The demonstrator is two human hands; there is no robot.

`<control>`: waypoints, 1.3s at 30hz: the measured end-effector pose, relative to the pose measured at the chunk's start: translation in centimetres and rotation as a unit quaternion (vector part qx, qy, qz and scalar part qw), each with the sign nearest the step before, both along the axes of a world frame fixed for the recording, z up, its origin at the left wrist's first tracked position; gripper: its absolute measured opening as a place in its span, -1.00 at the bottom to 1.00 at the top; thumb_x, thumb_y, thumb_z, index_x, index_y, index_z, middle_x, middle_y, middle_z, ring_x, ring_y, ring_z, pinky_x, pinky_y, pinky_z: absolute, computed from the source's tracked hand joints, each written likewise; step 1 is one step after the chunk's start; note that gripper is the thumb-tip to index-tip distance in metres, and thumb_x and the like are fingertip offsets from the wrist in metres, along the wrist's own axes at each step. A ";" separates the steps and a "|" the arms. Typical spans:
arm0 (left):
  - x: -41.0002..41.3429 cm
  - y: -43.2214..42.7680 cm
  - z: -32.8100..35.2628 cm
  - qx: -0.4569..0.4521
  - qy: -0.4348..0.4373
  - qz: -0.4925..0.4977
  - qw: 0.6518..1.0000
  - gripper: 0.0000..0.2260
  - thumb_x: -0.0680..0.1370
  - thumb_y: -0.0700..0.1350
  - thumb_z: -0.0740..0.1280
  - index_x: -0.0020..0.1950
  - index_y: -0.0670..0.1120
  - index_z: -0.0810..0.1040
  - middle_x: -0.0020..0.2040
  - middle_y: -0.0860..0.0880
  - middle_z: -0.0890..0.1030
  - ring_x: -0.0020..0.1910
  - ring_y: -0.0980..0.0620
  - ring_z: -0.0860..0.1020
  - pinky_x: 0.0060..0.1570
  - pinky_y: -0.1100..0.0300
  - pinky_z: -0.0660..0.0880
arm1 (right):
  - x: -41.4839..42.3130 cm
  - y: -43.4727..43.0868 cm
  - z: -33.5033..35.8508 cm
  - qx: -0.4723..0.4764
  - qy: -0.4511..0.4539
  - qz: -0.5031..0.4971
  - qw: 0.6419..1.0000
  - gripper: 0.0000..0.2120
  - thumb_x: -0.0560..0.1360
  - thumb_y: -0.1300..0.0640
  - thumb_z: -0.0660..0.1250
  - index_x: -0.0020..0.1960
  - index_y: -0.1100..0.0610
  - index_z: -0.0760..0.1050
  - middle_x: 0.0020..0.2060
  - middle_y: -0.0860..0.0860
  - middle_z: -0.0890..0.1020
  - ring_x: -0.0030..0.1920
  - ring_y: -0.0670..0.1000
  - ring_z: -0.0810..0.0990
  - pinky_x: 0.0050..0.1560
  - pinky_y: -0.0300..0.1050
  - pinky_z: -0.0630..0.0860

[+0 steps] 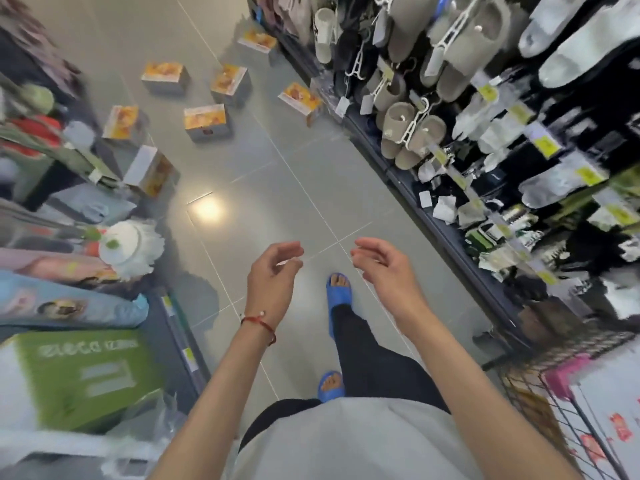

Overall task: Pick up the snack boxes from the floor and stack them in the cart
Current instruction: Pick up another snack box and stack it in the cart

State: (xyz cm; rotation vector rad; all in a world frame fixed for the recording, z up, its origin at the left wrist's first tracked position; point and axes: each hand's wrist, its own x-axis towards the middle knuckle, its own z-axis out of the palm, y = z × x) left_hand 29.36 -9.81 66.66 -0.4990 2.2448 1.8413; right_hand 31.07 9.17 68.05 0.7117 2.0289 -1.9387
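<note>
Orange boxes [207, 121] lie scattered across the far floor [294, 188], between the left shelves [45, 209] and the slipper rack [450, 84] on the right. The wire cart [533, 382] stands near, at the right. The left hand [273, 271] and right hand [384, 268] hang side by side above the near floor, both empty, fingers loosely curled.

A grey shirt [346, 441], black trousers [374, 358], blue slides [337, 292] and red bracelet [260, 323].

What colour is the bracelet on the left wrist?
The bracelet is red with a white bead; head view.
</note>
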 end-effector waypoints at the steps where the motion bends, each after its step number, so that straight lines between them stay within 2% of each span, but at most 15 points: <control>1: -1.6 -0.5 -0.2 0.000 -0.003 0.008 1.000 -0.72 0.58 -0.29 0.32 0.04 0.11 0.62 0.03 0.09 0.70 0.10 0.01 0.66 0.19 0.00 0.57 | -2.0 -0.4 -0.2 -0.003 -0.002 0.008 1.000 -0.77 0.62 0.18 0.38 0.26 0.02 0.59 0.13 -0.04 0.69 -0.05 -0.18 0.66 -0.17 -0.40 0.53; 3: -5.2 -1.5 -0.8 -0.001 -0.010 0.032 0.999 -0.73 0.58 -0.29 0.32 0.04 0.10 0.62 0.03 0.09 0.71 0.10 0.00 0.66 0.17 0.01 0.57 | -6.2 -1.2 -0.7 -0.011 -0.005 0.026 1.000 -0.77 0.61 0.18 0.38 0.25 0.01 0.59 0.13 -0.05 0.69 0.00 -0.15 0.66 -0.16 -0.38 0.54; 6: -11.4 -2.4 -0.9 0.002 -0.021 0.066 0.998 -0.73 0.56 -0.30 0.32 0.04 0.08 0.63 0.01 0.09 0.71 0.07 0.02 0.66 0.12 0.05 0.56 | -13.1 -2.6 -1.3 -0.016 -0.012 0.057 0.998 -0.77 0.60 0.16 0.40 0.24 -0.02 0.59 0.13 -0.06 0.69 0.10 -0.13 0.65 0.01 -0.25 0.53; 10: -19.1 -3.0 -0.1 0.003 -0.028 0.091 0.995 -0.75 0.58 -0.28 0.32 0.09 0.06 0.62 0.03 0.09 0.70 0.08 0.04 0.66 0.11 0.13 0.56 | -22.0 -4.8 -1.1 -0.023 -0.033 0.098 0.994 -0.75 0.60 0.18 0.40 0.26 0.03 0.59 0.14 -0.02 0.69 0.07 -0.14 0.65 0.08 -0.25 0.53; 13: -24.6 -4.1 0.4 0.014 -0.022 0.115 0.993 -0.74 0.58 -0.29 0.31 0.06 0.08 0.61 0.04 0.07 0.70 0.10 -0.01 0.66 0.12 0.11 0.55 | -28.7 -6.5 -0.7 -0.032 -0.039 0.133 0.990 -0.75 0.58 0.16 0.43 0.24 0.00 0.60 0.13 -0.03 0.69 0.11 -0.13 0.66 0.22 -0.15 0.55; 17: -30.5 -7.1 0.5 0.017 -0.025 0.151 0.988 -0.73 0.59 -0.30 0.30 0.06 0.06 0.61 0.04 0.04 0.70 0.09 -0.02 0.66 0.10 0.14 0.55 | -36.5 -9.6 -0.2 -0.040 -0.038 0.161 0.985 -0.74 0.57 0.16 0.44 0.24 -0.02 0.60 0.13 -0.04 0.70 0.15 -0.09 0.66 0.21 -0.14 0.56; 21: -36.7 -11.3 -0.3 0.026 -0.034 0.176 0.984 -0.75 0.61 -0.30 0.28 0.07 0.05 0.61 0.01 0.08 0.70 -0.01 0.03 0.66 -0.14 0.35 0.54 | -43.6 -13.5 -0.6 -0.036 -0.051 0.175 0.983 -0.77 0.57 0.20 0.44 0.18 -0.03 0.61 0.12 -0.01 0.69 0.10 -0.08 0.66 0.16 -0.14 0.55; 23: -40.2 -13.8 -1.0 0.028 -0.037 0.184 0.982 -0.77 0.61 -0.29 0.28 0.09 0.02 0.61 0.01 0.08 0.70 -0.03 0.03 0.66 -0.23 0.38 0.53 | -47.3 -15.8 -1.1 -0.029 -0.053 0.176 0.983 -0.79 0.56 0.18 0.45 0.14 -0.07 0.61 0.13 -0.03 0.69 0.12 -0.10 0.66 0.20 -0.12 0.55; 24: -42.1 -15.1 -1.3 0.030 -0.038 0.187 0.981 -0.77 0.61 -0.29 0.28 0.08 0.02 0.62 0.01 0.07 0.70 -0.02 0.02 0.66 -0.22 0.36 0.54 | -49.2 -17.0 -1.2 -0.025 -0.052 0.173 0.983 -0.79 0.56 0.17 0.44 0.15 -0.07 0.61 0.13 -0.04 0.69 0.14 -0.09 0.66 0.22 -0.11 0.55; 27: -47.8 -19.0 -2.0 0.024 -0.049 0.177 0.983 -0.75 0.59 -0.29 0.30 0.03 0.06 0.62 -0.01 0.07 0.70 0.03 -0.03 0.67 0.04 0.16 0.56 | -54.5 -20.3 -1.3 -0.020 -0.055 0.151 0.987 -0.78 0.58 0.16 0.43 0.20 -0.02 0.60 0.13 -0.03 0.68 0.16 -0.07 0.65 0.23 -0.09 0.55; 29: -50.9 -21.3 -1.7 0.019 -0.053 0.172 0.983 -0.74 0.59 -0.29 0.30 0.02 0.08 0.61 -0.01 0.08 0.70 0.03 -0.02 0.67 0.11 0.11 0.55 | -57.4 -22.6 -1.0 -0.017 -0.062 0.144 0.988 -0.77 0.58 0.15 0.42 0.23 0.00 0.60 0.13 -0.03 0.68 0.18 -0.04 0.65 0.23 -0.08 0.56; 34: -58.6 -26.0 -1.7 0.030 -0.060 0.169 0.983 -0.76 0.62 -0.29 0.27 0.06 0.05 0.60 0.02 0.06 0.68 0.06 -0.01 0.65 0.07 0.20 0.51 | -64.6 -27.1 -1.0 -0.014 -0.066 0.136 0.988 -0.77 0.58 0.16 0.42 0.23 0.00 0.61 0.13 -0.03 0.68 0.18 -0.03 0.64 0.25 -0.04 0.57; 39: -65.7 -29.5 -3.1 0.031 -0.090 0.173 0.980 -0.76 0.62 -0.28 0.26 0.08 0.04 0.60 0.05 0.02 0.69 0.05 -0.02 0.65 0.05 0.16 0.49 | -72.1 -30.1 -2.5 -0.015 -0.087 0.131 0.987 -0.77 0.56 0.17 0.44 0.20 -0.02 0.61 0.13 -0.01 0.68 0.18 -0.01 0.65 0.19 -0.07 0.56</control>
